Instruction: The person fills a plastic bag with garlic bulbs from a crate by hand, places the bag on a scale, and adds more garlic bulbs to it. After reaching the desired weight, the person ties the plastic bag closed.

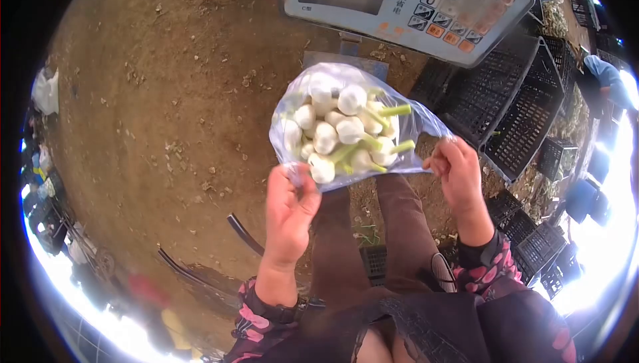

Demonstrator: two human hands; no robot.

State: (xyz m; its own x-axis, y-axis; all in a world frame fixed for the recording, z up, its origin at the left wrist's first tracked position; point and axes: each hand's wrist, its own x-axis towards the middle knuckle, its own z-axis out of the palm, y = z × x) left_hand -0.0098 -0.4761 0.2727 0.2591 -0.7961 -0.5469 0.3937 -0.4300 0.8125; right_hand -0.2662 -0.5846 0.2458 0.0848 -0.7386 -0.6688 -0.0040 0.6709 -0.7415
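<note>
A clear plastic bag (418,123) full of white garlic bulbs (325,137) with green stems lies in the middle of the view, its mouth spread wide. My left hand (291,210) pinches the bag's near left edge between thumb and fingers. On the right, my right hand (454,167) is closed on the bag's gathered right edge. Both hands are beside the bulbs and touch only the plastic. Part of a flat scale platform (373,67) shows just beyond the bag.
A scale display with a keypad (409,7) stands at the top. Black plastic crates (526,107) are stacked at the right. A person in blue (609,80) is at the far right. Dark tubes (243,233) lie at lower left, on the dirt floor (146,97).
</note>
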